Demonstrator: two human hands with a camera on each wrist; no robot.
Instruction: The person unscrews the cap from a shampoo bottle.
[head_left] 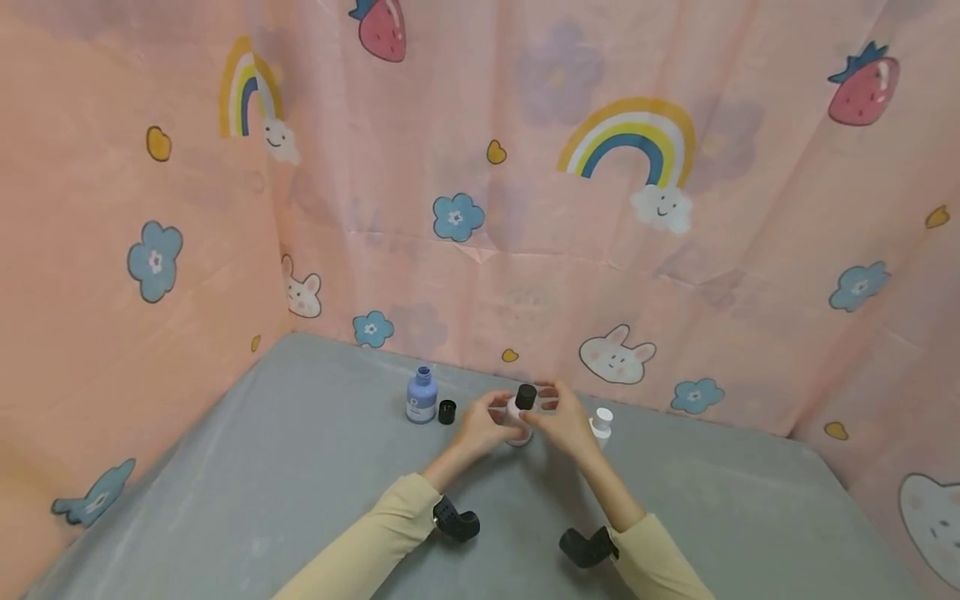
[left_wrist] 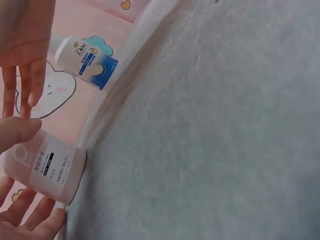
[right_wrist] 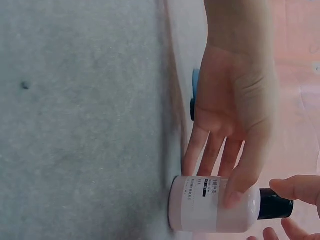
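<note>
A pale pink bottle [head_left: 519,434] with a white label stands upright on the grey surface. My left hand [head_left: 482,423] grips its body, the thumb pressed on the near side and the fingers around the back. On the bottle sits a black cap [right_wrist: 276,204]. My right hand [head_left: 564,419] has thumb and index fingertip at opposite edges of this cap, while its other fingers spread behind. In the left wrist view, the label [left_wrist: 52,167] faces the camera and the cap is out of frame.
Left of the hands, a blue bottle [head_left: 422,398] stands uncapped, a loose black cap [head_left: 447,412] beside it. A white Dove bottle [left_wrist: 87,61] stands behind my right forearm. The pink patterned curtain [head_left: 480,283] rises along the back and sides of the grey-covered table [head_left: 300,467].
</note>
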